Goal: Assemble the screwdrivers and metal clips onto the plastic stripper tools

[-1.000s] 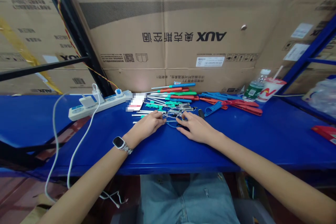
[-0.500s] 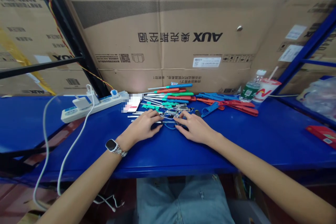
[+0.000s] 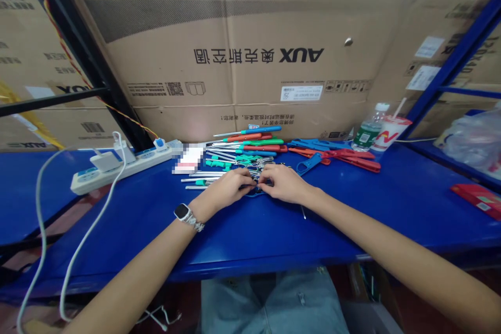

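Observation:
My left hand (image 3: 235, 186), wearing a watch on its wrist, is closed with fingertips pinched; whatever they hold is too small to make out. Close beside it, my right hand (image 3: 285, 182) is also closed in a pinch, its contents hidden. From under the right hand pokes the tip of a thin metal rod (image 3: 303, 212); I cannot tell if it is held. Just behind the hands lies a pile of metal rods (image 3: 195, 174) with green plastic pieces (image 3: 219, 165). A blue loop (image 3: 256, 194) shows below the fingertips.
Behind the pile lie tools with blue, red and green handles (image 3: 263, 142). To the right are blue and red clip-like plastic pieces (image 3: 354, 160), a water bottle (image 3: 370, 130) and a paper cup (image 3: 391, 133). A power strip (image 3: 84, 181) with white cables stands left; cardboard (image 3: 164, 62) walls the back.
Both hands have drawn closer together and their fingers have closed into pinches. The rod tip now shows below the right hand. The whole view has shifted slightly.

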A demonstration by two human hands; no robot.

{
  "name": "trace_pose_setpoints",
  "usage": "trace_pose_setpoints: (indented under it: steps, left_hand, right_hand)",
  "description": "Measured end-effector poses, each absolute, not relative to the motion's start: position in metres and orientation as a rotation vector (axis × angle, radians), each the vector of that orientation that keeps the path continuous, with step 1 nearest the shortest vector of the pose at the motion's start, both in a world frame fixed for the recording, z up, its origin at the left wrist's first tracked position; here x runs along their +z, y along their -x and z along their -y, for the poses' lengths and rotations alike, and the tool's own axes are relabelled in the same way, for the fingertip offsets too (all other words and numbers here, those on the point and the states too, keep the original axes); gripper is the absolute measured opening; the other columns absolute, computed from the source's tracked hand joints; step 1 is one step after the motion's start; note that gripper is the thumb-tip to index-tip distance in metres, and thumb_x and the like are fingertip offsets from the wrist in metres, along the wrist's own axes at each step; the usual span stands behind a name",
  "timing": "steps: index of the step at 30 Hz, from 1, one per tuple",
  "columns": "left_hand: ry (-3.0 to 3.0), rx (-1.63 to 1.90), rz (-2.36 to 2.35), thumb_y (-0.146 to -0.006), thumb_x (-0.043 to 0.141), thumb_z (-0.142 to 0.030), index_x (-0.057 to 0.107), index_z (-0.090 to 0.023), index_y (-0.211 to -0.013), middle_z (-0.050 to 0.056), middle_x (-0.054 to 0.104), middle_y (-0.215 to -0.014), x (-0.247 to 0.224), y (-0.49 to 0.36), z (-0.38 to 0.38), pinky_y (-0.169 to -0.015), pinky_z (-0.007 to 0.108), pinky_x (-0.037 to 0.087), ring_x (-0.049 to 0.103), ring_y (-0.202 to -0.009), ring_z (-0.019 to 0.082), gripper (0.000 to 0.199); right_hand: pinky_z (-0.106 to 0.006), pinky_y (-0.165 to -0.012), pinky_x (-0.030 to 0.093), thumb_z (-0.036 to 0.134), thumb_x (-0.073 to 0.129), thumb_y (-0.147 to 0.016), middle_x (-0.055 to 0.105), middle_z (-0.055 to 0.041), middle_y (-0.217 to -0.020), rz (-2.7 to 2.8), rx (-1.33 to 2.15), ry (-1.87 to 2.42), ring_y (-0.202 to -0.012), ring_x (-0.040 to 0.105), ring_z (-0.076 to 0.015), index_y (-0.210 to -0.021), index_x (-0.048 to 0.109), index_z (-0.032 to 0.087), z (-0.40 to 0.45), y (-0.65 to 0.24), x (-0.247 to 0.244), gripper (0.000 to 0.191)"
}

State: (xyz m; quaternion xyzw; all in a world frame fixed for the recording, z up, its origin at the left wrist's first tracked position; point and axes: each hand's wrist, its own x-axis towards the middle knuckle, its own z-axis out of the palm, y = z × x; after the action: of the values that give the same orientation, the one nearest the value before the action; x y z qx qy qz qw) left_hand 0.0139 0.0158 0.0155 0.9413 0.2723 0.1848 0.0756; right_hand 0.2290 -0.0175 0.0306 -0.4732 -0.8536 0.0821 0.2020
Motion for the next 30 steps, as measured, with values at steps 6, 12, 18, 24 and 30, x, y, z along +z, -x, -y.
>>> trace_pose_setpoints:
  steps: [6,12,18,24,30]
  left_hand:
    - [-2.907,0.591,-0.841,-0.102,0.054,-0.019,0.076,-0.017,-0.105,0.009,0.066,-0.101,0.008,-0.008,-0.010,-0.080,0.032,0.054,0.065,-0.087,0.020,0.023]
    - [-3.044,0.526,-0.861,-0.104,0.050,-0.021,0.075,-0.016,-0.101,0.009,0.066,-0.097,0.015,-0.009,-0.004,-0.072,0.032,0.052,0.063,-0.081,0.020,0.026]
    - [-3.068,0.533,-0.780,-0.107,0.043,-0.024,0.075,-0.016,-0.097,0.010,0.065,-0.096,0.017,-0.005,-0.002,-0.072,0.032,0.052,0.061,-0.080,0.019,0.034]
    - [-3.072,0.558,-0.754,-0.108,0.044,-0.028,0.074,-0.015,-0.102,0.011,0.065,-0.101,0.016,-0.002,0.002,-0.082,0.036,0.054,0.063,-0.089,0.021,0.034]
    - [-3.132,0.529,-0.805,-0.106,0.048,-0.031,0.072,-0.015,-0.114,0.011,0.067,-0.105,0.017,-0.005,0.005,-0.087,0.040,0.053,0.062,-0.095,0.025,0.030]
  right_hand:
    - [-0.027,-0.065,0.036,0.020,0.068,-0.088,0.071,-0.0027,-0.098,2.411,0.266,1.405,-0.086,0.063,-0.0178,-0.088,0.076,0.023,0.011,-0.221,0.039,0.008]
    - [-0.029,-0.072,0.041,0.019,0.065,-0.090,0.069,-0.0053,-0.100,2.389,0.189,1.383,-0.091,0.064,-0.0200,-0.084,0.074,0.020,0.014,-0.218,0.027,0.010]
    - [-0.028,-0.072,0.042,0.014,0.068,-0.086,0.070,-0.0042,-0.094,2.339,0.275,1.457,-0.090,0.065,-0.0201,-0.082,0.072,0.020,0.011,-0.214,0.027,0.009]
    - [-0.029,-0.077,0.044,0.014,0.067,-0.086,0.070,-0.0035,-0.095,2.274,0.314,1.473,-0.092,0.065,-0.0203,-0.081,0.071,0.021,0.014,-0.213,0.028,0.009]
    - [-0.029,-0.078,0.047,0.013,0.069,-0.084,0.070,-0.0032,-0.092,2.189,0.363,1.396,-0.087,0.066,-0.0184,-0.081,0.072,0.020,0.019,-0.217,0.025,0.008]
